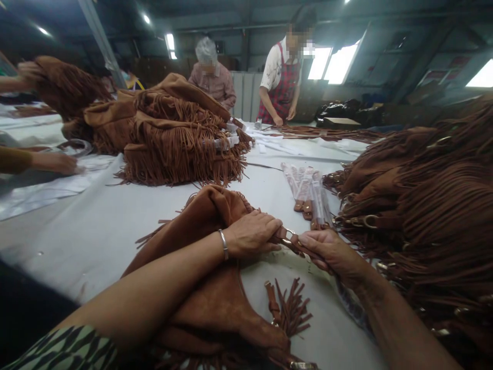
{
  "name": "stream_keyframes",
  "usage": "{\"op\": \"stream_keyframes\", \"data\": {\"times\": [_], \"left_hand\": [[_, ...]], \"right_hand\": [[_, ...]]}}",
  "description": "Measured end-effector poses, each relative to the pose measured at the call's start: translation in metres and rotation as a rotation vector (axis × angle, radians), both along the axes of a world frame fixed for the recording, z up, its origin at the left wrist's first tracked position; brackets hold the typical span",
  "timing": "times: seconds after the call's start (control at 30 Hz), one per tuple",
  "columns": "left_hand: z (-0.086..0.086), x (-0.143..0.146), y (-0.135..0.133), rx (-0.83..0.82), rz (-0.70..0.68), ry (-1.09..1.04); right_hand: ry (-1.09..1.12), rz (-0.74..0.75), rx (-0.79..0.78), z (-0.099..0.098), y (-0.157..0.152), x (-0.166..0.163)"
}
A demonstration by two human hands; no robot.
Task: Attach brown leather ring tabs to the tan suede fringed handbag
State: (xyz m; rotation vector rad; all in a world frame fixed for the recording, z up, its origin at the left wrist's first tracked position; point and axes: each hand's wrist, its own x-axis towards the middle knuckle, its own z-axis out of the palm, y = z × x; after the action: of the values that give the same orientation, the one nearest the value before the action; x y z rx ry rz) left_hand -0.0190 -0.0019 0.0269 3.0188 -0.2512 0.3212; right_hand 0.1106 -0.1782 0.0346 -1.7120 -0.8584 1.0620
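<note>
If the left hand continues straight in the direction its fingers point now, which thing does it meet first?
The left hand points right, along the strap end with metal ring. It would probably meet the right hand first, whose fingertips hold that strap.

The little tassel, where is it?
In the head view, the tassel lies on the grey table, low and centre, just below the right hand, beside the brown bag.
</note>
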Motion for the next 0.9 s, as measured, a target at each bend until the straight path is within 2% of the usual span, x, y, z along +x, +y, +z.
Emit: {"op": "stream_keyframes", "data": {"times": [0.1,0.27,0.33,0.5,0.57,0.73,0.9], "left_hand": [[0.001,0.001,0.001,-0.009,-0.054,0.040],[-0.003,0.003,-0.003,0.055,0.042,-0.001],[-0.001,0.001,-0.004,0.046,0.045,-0.009],[0.006,-0.004,-0.001,-0.044,-0.109,-0.009],[0.004,-0.003,0.000,0.009,-0.119,-0.035],[-0.010,0.002,-0.007,0.186,-0.024,-0.105],[-0.018,0.000,-0.008,0.210,0.023,-0.105]], "right_hand": [[0.025,0.025,-0.032,0.000,0.001,-0.002],[0.026,-0.067,-0.012,-0.004,0.005,-0.006],[0.006,-0.053,-0.001,-0.002,0.005,-0.008],[-0.080,0.044,-0.001,0.010,0.001,-0.009],[-0.076,0.053,-0.013,0.012,0.000,-0.009],[-0.053,0.046,-0.020,0.007,-0.001,-0.006],[0.015,0.054,-0.015,-0.003,0.005,-0.010]]}}
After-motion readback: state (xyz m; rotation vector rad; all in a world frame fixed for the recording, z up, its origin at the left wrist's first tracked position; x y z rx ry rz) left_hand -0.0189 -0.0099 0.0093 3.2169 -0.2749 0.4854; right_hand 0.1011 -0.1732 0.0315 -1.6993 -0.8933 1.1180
